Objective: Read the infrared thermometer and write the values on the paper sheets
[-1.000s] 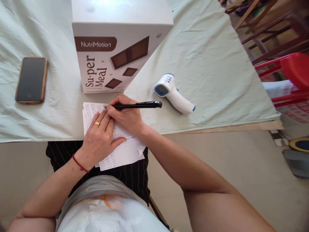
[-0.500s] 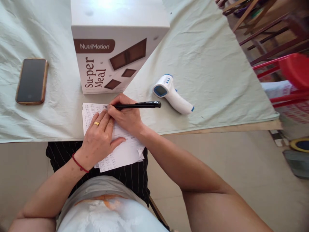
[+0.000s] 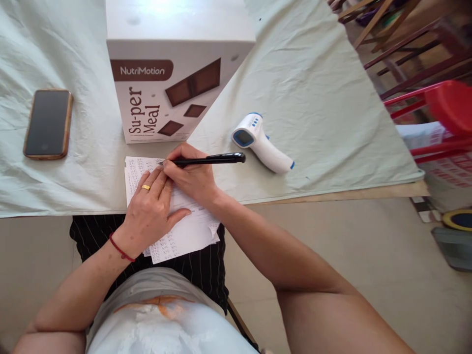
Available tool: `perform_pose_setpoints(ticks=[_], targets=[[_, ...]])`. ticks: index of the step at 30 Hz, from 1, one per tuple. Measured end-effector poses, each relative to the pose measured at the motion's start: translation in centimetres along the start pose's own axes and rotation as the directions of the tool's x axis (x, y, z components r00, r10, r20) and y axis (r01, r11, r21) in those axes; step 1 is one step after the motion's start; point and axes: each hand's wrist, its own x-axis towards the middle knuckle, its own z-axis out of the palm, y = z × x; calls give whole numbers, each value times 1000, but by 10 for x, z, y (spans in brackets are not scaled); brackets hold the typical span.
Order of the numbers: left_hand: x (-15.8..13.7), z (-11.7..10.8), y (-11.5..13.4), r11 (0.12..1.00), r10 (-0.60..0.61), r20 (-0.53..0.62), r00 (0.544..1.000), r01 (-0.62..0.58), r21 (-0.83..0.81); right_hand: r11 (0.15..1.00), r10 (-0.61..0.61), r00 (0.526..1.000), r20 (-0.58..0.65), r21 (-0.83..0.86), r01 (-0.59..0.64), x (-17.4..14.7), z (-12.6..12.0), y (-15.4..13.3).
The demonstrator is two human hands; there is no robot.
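Note:
Several sheets of paper (image 3: 188, 236) with rows of handwriting lie at the table's front edge, partly hanging over it above my lap. My left hand (image 3: 151, 206) rests flat on them, fingers stretched out and thumb apart, a gold ring on one finger. My right hand (image 3: 193, 177) grips a black pen (image 3: 210, 160) near its tip, close to the top of the paper. The pen lies slanted, its back end pointing right. Its tip is hard to make out behind the fingers. Just beyond both hands stands a white NutriMotion box (image 3: 143, 103).
A white and blue infrared thermometer (image 3: 263, 145) lies to the right on the pale green tablecloth (image 3: 324, 123). On the left is a phone (image 3: 48, 124) in a brown case. Past the table's right edge are a red plastic stool (image 3: 450, 108) and wooden chairs (image 3: 409, 59).
The view has shifted very slightly, so everything sits a few pixels further left. Both hands and the pen keep nearly the same place on the paper.

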Motion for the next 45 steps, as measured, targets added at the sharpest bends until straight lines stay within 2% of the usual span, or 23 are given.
perform_pose_setpoints(ticks=[7, 12, 16, 22, 32, 36, 45], targets=[[0, 0, 0, 999, 1, -11, 1000, 0, 39, 1000, 19, 1000, -12, -11, -19, 0, 0, -1], [0, 1, -1, 999, -3, -14, 1000, 2, -41, 999, -2, 1000, -8, -37, 2, 0, 0, 1], [0, 2, -2, 1000, 11, -48, 999, -12, -16, 999, -3, 1000, 0, -36, 3, 0, 0, 0], [0, 2, -1, 999, -7, -35, 999, 6, -38, 999, -12, 1000, 3, -33, 12, 0, 0, 1], [0, 1, -2, 1000, 10, -55, 998, -11, -23, 997, -51, 996, -69, -60, 47, -2, 1, 5], [2, 0, 0, 1000, 29, -82, 996, -29, 0, 998, -30, 999, -45, -63, 27, -2, 1, 4], [0, 1, -1, 999, 4, -42, 999, -6, -37, 998, 47, 999, -23, -44, -48, -1, 1, 1]])
